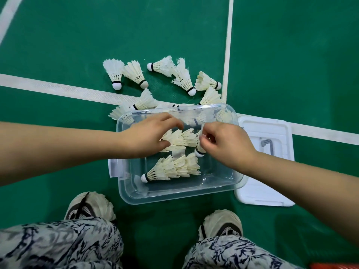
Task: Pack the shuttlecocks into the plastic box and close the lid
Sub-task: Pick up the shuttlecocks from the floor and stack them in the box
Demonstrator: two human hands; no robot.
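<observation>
**Both hands in the box, lid off, shuttlecocks part packed**

Left fingers (171, 118): curled over the feathers of the upper row of shuttlecocks (182, 139), with the thumb closing on it from the near side. The left hand (149, 134) grips this nested row inside the box, towards its middle.

Right fingers (206, 141): bent inward and pinching a single shuttlecock (199, 152) at the right end of that row. Its white cork with black band points towards the person. Its feathers are blurred and partly covered by the right hand (227, 144), so whether it is seated in the row cannot be told.

Lower row of shuttlecocks (171, 168): several nested together, lying on the box bottom nearer the person, cork to the left. Neither hand touches it.

Plastic box (174, 195): clear, rectangular, open at the top, standing on the court floor (291, 55) between the two forearms. A white latch shows on its left end.

Lid (272, 181): white, lying flat on the floor just right of the box. The box's right rim overlaps its left edge in view.

Loose shuttlecocks (183, 78): about eight scattered on the floor just beyond the far side of the box, lying on their sides, some touching one another. Those nearest the box are seen partly through its far wall.

White lines (58, 88) cross the green floor under and beside the box. At the bottom of the view are two pale shoes (91, 206) and patterned trousers (58, 245).
</observation>
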